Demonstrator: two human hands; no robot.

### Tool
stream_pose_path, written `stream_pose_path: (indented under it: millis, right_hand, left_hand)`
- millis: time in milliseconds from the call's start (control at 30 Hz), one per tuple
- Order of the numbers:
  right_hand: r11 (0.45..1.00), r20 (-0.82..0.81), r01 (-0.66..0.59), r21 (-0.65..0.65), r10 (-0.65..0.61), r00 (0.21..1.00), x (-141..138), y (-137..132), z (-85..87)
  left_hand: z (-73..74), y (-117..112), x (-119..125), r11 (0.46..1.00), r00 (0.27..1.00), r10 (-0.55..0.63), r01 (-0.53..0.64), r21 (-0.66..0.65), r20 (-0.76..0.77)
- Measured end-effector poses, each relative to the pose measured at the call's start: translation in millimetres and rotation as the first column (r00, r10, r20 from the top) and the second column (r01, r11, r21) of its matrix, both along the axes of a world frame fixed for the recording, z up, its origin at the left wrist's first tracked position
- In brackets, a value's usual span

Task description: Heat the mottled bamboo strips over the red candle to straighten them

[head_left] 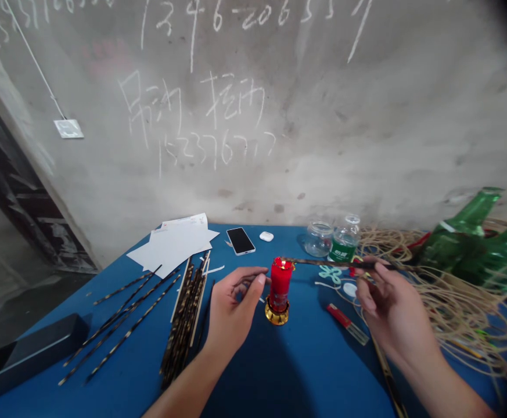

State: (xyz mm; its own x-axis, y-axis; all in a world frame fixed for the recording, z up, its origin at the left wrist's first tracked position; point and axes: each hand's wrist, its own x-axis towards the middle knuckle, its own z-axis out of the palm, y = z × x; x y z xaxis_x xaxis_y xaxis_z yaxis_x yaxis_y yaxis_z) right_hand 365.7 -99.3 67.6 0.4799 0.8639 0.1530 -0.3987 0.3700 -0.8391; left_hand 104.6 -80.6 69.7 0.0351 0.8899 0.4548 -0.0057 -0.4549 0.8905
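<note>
Hands apart; left hand (pixel 231 316) pinched beside red candle (pixel 280 284); right hand (pixel 392 310) gripping mottled stick (pixel 323 263)

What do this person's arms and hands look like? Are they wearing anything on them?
The left hand and the right hand are both bare, with no gloves, and no ring or watch shows. The left forearm and the right forearm are bare too, with no sleeve in view. The left thumbnail is trimmed short.
</note>
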Motion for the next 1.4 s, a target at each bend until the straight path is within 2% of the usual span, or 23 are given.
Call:
stream_pose_path:
  millis: [933,1133,1400]
  right_hand:
    - [1.000,0.004,0.027,0.000,-0.027,1.000,2.3,0.3,-2.5]
    - [0.994,0.000,0.095,0.048,-0.095,0.995,-0.7,4.4,-3.9]
    - [0.994,0.037,0.108,0.021,-0.108,0.993,-0.8,4.9,-2.4]
  left_hand:
    - [-1.4,1.2,0.2,0.999,1.000,-0.023,0.024,-0.027,0.019]
    - [-2.1,-0.2,0.4,0.999,0.999,-0.028,0.029,-0.029,0.020]
    - [-3.3,1.1,1.2,0.998,0.999,-0.038,0.039,-0.039,0.031]
